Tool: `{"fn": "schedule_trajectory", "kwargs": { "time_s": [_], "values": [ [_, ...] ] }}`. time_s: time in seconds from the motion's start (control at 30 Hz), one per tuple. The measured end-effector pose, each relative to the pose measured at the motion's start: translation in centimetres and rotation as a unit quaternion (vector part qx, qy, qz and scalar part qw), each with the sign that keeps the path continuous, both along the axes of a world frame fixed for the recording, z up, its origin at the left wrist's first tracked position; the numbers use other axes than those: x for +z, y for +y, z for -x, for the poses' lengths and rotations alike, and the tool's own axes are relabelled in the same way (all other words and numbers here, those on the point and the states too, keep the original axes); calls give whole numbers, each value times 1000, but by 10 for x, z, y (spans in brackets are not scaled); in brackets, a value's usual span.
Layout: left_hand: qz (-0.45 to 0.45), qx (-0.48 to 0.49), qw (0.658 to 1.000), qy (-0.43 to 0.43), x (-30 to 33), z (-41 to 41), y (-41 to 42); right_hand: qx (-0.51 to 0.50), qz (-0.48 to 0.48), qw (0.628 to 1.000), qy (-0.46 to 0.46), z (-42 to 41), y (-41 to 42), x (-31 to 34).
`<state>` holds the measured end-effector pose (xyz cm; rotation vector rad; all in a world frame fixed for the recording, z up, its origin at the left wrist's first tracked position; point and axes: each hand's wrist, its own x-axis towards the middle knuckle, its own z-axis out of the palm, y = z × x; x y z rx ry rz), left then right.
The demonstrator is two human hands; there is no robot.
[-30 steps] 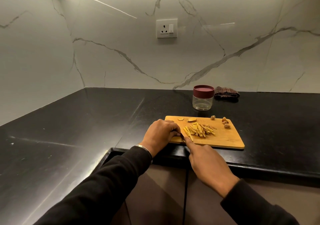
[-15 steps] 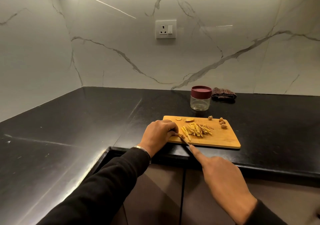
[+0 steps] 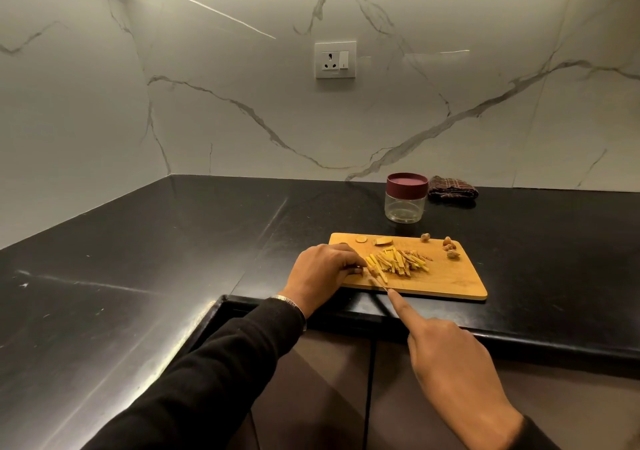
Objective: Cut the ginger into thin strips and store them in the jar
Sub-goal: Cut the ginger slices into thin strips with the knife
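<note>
A white marble wall (image 3: 242, 103) with grey veins fills the upper half of the view; a socket (image 3: 335, 60) sits on it at about twelve o'clock from the board; below runs a black counter (image 3: 138, 259) that turns a corner at nine o'clock and has dark cabinet doors (image 3: 346, 397) under its front edge. A wooden cutting board (image 3: 446, 278) lies at the counter's front edge, right of centre. The left hand (image 3: 320, 273), in a black sleeve (image 3: 214, 373) with a bracelet (image 3: 289, 301) at the wrist, rests on the board's nine o'clock end with its fingers curled down, pressing a small piece of ginger that is mostly hidden beneath them. The right hand (image 3: 450, 366) comes in from five o'clock; its forefinger lies straight along the back of a knife (image 3: 377, 281) and the other fingers curl under, gripping a handle that the hand hides; the thin blade meets the board just beside the left fingertips. A clear jar (image 3: 405, 203) with a maroon lid (image 3: 407, 185) on it stands on the counter at twelve o'clock from the board, near but apart from it; a folded checked cloth (image 3: 452, 189) lies just beside the jar at three o'clock. A pile of ginger strips (image 3: 398, 264) lies at the board's middle, touching the knife's far side. Two flat slices (image 3: 377, 240) lie along the board's far edge at eleven o'clock; small brown scraps (image 3: 450, 247) sit at the one o'clock corner.
</note>
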<state>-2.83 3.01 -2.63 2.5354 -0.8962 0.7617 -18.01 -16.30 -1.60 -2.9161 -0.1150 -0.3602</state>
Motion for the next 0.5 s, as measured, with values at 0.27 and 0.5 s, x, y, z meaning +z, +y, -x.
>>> {"fn": "schedule_trajectory", "kwargs": {
  "time_s": [0.27,0.5],
  "values": [
    [36,1,999,3,0,1,1,17,-38,999,-2,-3,11,2],
    [48,41,998,-21,-1,0,-1,57,-11,998,-2,-26,24,1]
  ]
}}
